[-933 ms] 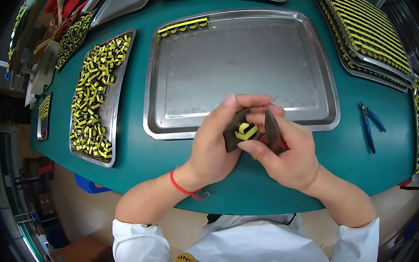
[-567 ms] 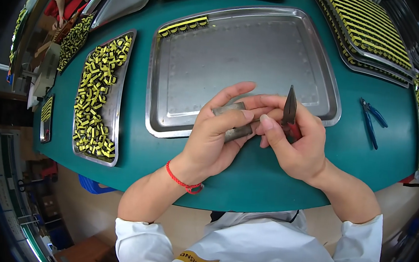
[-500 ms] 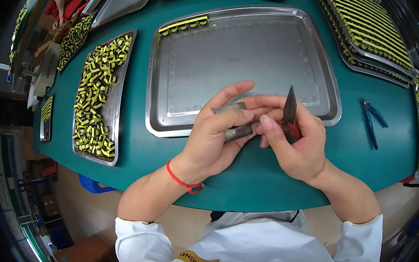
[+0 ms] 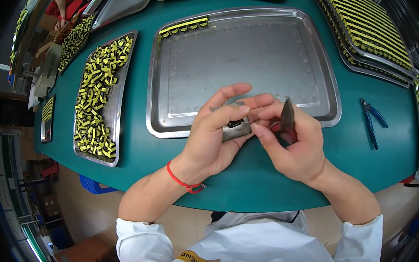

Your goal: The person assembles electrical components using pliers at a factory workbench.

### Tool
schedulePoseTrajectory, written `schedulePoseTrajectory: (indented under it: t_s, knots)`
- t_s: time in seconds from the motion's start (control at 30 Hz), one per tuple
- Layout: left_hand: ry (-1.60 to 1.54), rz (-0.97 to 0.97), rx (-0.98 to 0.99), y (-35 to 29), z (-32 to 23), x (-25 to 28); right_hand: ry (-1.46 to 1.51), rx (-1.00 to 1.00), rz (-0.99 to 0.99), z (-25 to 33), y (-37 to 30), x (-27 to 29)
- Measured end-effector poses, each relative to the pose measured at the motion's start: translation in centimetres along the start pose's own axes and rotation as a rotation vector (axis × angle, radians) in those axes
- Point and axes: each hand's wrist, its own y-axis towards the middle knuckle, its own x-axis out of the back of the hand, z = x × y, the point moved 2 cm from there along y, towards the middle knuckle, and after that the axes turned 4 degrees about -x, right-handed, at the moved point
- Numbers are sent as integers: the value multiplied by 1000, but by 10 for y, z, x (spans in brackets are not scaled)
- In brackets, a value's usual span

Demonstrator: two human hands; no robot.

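Observation:
My left hand (image 4: 208,141) is closed round a small grey metal block (image 4: 239,132). A dark piece shows at the block's top beneath my thumb; its kind is too small to tell. In my right hand (image 4: 299,148) are red-handled long-nose pliers (image 4: 287,116), their dark jaws pointing up and away from me. Its thumb and fingertips come together close beside the block, and whether they pinch a small part is hidden. Both hands are over the near edge of a big metal tray (image 4: 254,65), which holds a short row of yellow-and-black components (image 4: 184,26) at its far left corner.
To the left lies a narrow tray (image 4: 120,89) heaped with loose yellow-and-black components. Blue-handled cutters (image 4: 371,121) rest on the green table (image 4: 360,157) at the right. Stacked trays of lined-up components (image 4: 370,30) stand far right. A person in red (image 4: 69,6) works at the far left.
The pliers have tipped lower in my right hand, which has moved slightly left against the block. The dark piece now shows at the block under my left thumb.

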Motion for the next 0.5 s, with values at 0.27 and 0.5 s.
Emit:
schedulePoseTrajectory:
  t_s: [0.27,0.5]
  knots:
    - [11,65,-21,1,6,1,-548,448,-102,2,8,-3]
    - [-4,88,-11,0,8,-2,-558,471,-80,3,8,-3]
